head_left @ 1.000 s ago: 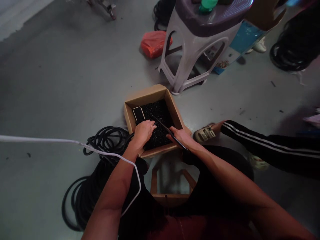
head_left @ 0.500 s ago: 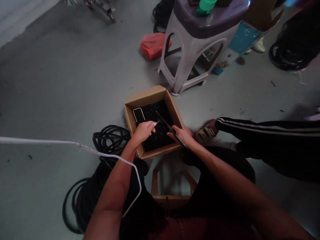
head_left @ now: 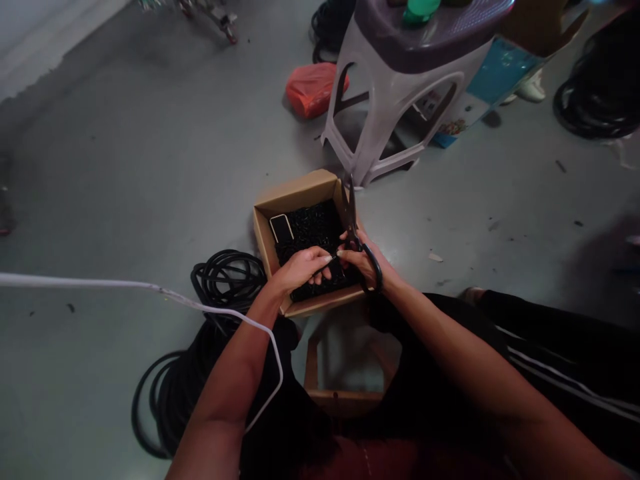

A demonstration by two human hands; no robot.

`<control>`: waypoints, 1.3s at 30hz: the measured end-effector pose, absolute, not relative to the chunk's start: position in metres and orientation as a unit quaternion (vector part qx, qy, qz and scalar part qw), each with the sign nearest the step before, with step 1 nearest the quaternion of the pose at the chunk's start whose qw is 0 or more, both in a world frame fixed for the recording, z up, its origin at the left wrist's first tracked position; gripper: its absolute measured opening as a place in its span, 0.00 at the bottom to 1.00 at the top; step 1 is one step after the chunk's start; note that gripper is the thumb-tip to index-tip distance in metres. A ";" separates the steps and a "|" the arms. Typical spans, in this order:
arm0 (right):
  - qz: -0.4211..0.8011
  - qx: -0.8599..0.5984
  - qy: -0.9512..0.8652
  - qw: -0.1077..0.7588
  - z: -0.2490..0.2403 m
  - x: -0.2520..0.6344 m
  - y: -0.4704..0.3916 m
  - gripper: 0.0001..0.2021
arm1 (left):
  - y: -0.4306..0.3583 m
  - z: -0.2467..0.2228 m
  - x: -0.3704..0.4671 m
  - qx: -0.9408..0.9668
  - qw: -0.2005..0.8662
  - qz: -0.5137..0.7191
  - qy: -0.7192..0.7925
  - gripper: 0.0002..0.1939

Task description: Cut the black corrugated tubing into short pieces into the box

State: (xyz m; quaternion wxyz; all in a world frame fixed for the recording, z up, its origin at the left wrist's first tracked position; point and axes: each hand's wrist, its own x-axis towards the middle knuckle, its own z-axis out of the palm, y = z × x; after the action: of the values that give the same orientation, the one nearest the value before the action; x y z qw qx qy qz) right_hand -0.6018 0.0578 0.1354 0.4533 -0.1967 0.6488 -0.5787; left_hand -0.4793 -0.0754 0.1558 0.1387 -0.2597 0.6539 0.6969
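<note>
Above box (head_left: 297,190), black piece (head_left: 335,257) between thumb tips, left hand (head_left: 306,265) pinched on it, right hand (head_left: 365,261) clamped round scissors (head_left: 351,217).

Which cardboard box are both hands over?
The plain brown box holding black pieces: the left hand and right hand, with scissors, are over it. The blue-printed box is partly behind the stool.

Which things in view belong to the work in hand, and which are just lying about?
Seemingly in use:
scissors in the right hand
small black piece pinched by the left hand
cardboard box of black pieces

Probably lying about:
phone-like device in the box
red plastic bag
plastic stool
</note>
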 end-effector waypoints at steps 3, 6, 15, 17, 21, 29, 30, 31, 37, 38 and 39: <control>-0.572 -0.194 0.659 0.448 0.133 -0.604 0.059 0.22 | -0.077 0.154 -0.477 -0.258 0.145 0.673 0.678 0.13; -0.556 -0.182 0.687 0.431 0.132 -0.613 0.060 0.22 | -0.085 0.154 -0.473 -0.241 0.166 0.629 0.721 0.11; -0.567 -0.133 0.719 0.380 0.137 -0.622 0.059 0.23 | -0.091 0.162 -0.469 -0.263 0.110 0.629 0.724 0.17; -0.562 -0.145 0.724 0.372 0.138 -0.620 0.058 0.24 | -0.095 0.160 -0.469 -0.274 0.087 0.620 0.730 0.17; -0.531 -0.172 0.743 0.368 0.137 -0.616 0.056 0.24 | -0.113 0.160 -0.465 -0.329 0.010 0.601 0.728 0.20; -0.407 -0.271 0.764 0.421 0.127 -0.595 0.062 0.22 | -0.134 0.174 -0.457 -0.364 -0.085 0.642 0.670 0.17; -0.396 -0.288 0.762 0.423 0.125 -0.593 0.063 0.23 | -0.134 0.174 -0.457 -0.362 -0.084 0.646 0.667 0.16; -0.390 -0.302 0.758 0.426 0.124 -0.591 0.065 0.23 | -0.133 0.175 -0.457 -0.361 -0.082 0.649 0.665 0.16; -0.380 -0.338 0.744 0.433 0.127 -0.590 0.067 0.24 | -0.136 0.171 -0.458 -0.364 -0.073 0.639 0.673 0.17; -0.377 -0.342 0.745 0.432 0.130 -0.590 0.067 0.24 | -0.136 0.170 -0.458 -0.364 -0.070 0.639 0.674 0.17; -0.373 -0.346 0.744 0.434 0.132 -0.590 0.067 0.24 | -0.136 0.169 -0.458 -0.363 -0.066 0.640 0.674 0.17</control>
State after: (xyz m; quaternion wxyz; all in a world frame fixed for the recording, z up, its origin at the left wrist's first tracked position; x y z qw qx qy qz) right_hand -0.5905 0.0666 0.1322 0.4336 -0.3456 0.7441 -0.3727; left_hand -0.4579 -0.1360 0.1686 -0.0660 -0.3633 0.6740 0.6399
